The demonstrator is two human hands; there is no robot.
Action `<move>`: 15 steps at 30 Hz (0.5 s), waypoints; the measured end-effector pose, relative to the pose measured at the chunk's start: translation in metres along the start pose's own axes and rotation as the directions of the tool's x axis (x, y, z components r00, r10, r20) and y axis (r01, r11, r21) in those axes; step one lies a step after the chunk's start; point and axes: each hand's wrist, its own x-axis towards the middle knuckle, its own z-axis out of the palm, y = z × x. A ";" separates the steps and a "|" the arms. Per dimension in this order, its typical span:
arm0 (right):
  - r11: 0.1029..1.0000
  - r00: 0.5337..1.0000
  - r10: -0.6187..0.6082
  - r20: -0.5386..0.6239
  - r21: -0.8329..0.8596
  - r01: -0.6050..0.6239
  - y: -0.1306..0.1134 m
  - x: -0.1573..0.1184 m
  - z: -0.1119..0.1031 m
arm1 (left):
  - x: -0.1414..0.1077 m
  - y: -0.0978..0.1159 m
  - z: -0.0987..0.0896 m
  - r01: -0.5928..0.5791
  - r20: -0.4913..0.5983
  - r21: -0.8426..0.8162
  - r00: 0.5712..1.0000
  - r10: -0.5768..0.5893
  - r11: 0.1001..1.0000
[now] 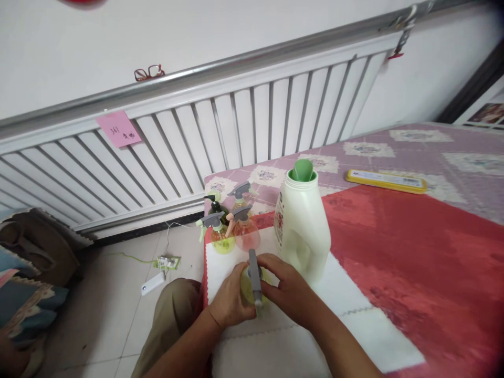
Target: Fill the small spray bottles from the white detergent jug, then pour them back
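Note:
A yellowish see-through spray bottle with a grey trigger head stands at the front of the table. My left hand wraps round its body. From the other side, the fingers of my right hand close on it just below the trigger head; the fingertips are partly hidden. Right behind my right hand rises a cream jug with a green spout piece in its open mouth. Beyond my hands are a yellow spray bottle, a pink spray bottle, a third spray bottle and a dark pump bottle.
White cloth and red cloth cover the table. A yellow flat case lies at the back right. Behind runs a white radiator with glasses on its pipe. A white power strip lies on the floor.

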 end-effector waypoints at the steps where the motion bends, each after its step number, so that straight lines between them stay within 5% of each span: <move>1: 1.000 1.000 0.004 -0.005 0.009 -0.004 0.000 0.000 0.000 | 0.000 0.001 0.000 -0.019 -0.008 0.010 1.000 0.019 1.000; 15: 0.969 0.930 0.236 -0.281 0.134 -0.206 0.002 0.000 0.031 | -0.005 -0.007 0.004 0.062 -0.003 0.141 0.998 -0.062 0.988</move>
